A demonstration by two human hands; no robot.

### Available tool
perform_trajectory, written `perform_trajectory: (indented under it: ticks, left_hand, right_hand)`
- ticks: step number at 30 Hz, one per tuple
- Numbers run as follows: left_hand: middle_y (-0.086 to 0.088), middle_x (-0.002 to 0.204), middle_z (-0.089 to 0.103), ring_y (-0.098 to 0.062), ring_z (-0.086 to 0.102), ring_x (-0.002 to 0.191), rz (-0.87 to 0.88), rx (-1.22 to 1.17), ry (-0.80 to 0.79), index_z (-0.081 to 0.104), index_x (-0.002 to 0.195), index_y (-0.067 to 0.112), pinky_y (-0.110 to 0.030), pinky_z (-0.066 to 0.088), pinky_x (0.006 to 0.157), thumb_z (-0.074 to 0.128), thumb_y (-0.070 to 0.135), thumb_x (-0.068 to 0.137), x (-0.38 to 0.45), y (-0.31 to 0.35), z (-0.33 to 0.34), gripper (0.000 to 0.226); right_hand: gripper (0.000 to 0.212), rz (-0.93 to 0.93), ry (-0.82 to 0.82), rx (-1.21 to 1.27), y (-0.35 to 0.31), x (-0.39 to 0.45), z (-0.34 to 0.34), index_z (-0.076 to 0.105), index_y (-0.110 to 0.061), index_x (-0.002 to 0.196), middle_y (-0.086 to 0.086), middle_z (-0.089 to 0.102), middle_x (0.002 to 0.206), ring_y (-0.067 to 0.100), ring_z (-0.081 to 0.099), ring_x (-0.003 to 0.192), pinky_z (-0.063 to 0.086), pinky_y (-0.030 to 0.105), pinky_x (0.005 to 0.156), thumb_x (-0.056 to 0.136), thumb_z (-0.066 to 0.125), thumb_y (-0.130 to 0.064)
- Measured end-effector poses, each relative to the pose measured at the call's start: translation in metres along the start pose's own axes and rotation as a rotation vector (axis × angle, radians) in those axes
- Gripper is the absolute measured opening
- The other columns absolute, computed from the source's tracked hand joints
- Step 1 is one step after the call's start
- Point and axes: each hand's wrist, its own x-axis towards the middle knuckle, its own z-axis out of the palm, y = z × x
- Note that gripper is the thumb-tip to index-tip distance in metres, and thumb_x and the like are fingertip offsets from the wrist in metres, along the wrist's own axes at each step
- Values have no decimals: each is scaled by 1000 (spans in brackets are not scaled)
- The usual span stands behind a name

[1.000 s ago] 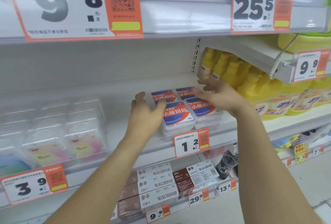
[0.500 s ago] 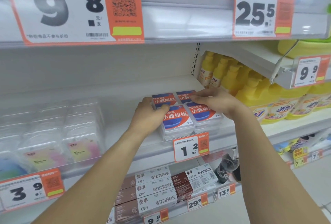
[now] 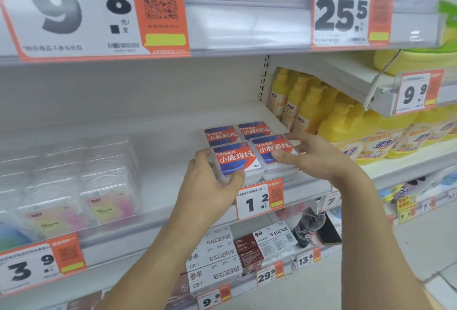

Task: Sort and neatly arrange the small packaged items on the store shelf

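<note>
Red-and-blue labelled boxes (image 3: 249, 151) sit four together, stacked near the shelf (image 3: 173, 193) front edge; a hard nudge could topple them over it. Left hand (image 3: 210, 186) grips the front-left box, fingers curled; right hand (image 3: 319, 156) rests straight fingers against the front-right one.

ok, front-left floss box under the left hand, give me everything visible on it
The front-left box is a flat, clear plastic case with rounded corners and a red-and-blue label carrying white Chinese characters and "30" at one corner. It sits atop a short stack at the shelf's front edge, above the 1.2 price tag, flush beside a matching box. The left hand grips it, thumb at its near edge, fingers on its left side.
</note>
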Motion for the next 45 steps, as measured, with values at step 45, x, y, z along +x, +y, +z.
perform_trajectory:
  ticks: [45]
  left_hand:
    - [3,135,44,-11,47,122,274,242,101,36,143,29,-23,47,92,61,33,91,-16,-8,8,58]
  right_hand:
    - [71,-236,59,57,16,-22,12,65,-27,128,-7,75,107,-2,70,87,55,13,68,63,92,-16]
